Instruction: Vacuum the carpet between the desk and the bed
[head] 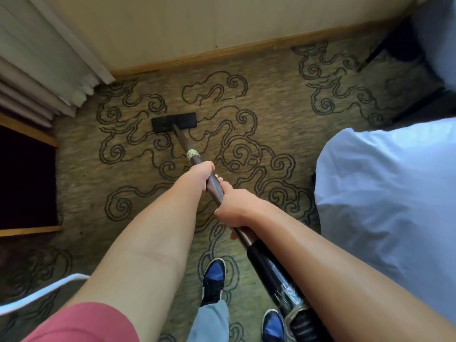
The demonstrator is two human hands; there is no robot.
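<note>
A dark vacuum wand [181, 139] runs from my hands down to a flat black floor head [174, 122], which lies on the olive carpet [259, 70] patterned with dark swirls. My left hand [201, 177] grips the wand higher up, just below a pale band of tape. Right behind it, my right hand [237, 206] grips the same wand. A thicker black and shiny section of the tube [274, 275] passes under my right forearm toward the bottom edge.
The bed with white bedding [385, 193] fills the right side. A dark wooden desk or cabinet [27, 178] stands at the left, with curtains [44, 58] above it. A wall with a wooden skirting board [197, 58] runs ahead. My blue shoes [213, 277] stand on the carpet.
</note>
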